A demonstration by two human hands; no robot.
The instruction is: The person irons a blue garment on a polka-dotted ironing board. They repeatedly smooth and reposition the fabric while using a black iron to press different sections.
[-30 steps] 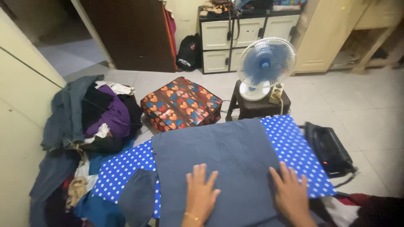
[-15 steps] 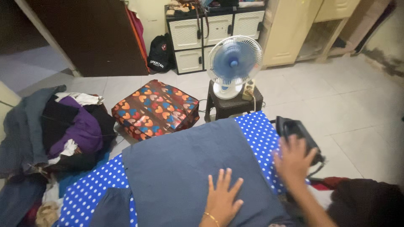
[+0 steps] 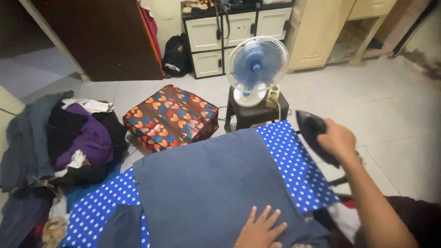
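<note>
A folded dark blue garment (image 3: 211,183) lies flat on a blue cloth with white polka dots (image 3: 298,170). My left hand (image 3: 259,229) rests palm down on the garment's near edge, fingers spread. My right hand (image 3: 337,138) grips the handle of a black clothes iron (image 3: 312,133) and holds it in the air just past the right edge of the dotted cloth. The iron's nose points up and to the left.
A pile of mixed clothes (image 3: 69,142) lies at the left. A heart-patterned bag (image 3: 172,117) sits on the floor behind the cloth. A white and blue table fan (image 3: 256,69) stands on a dark stool (image 3: 255,115). Cabinets line the back wall.
My right hand left the garment, reached right to the iron on the floor, gripped it and lifted it. My left hand slid closer to me on the garment.
</note>
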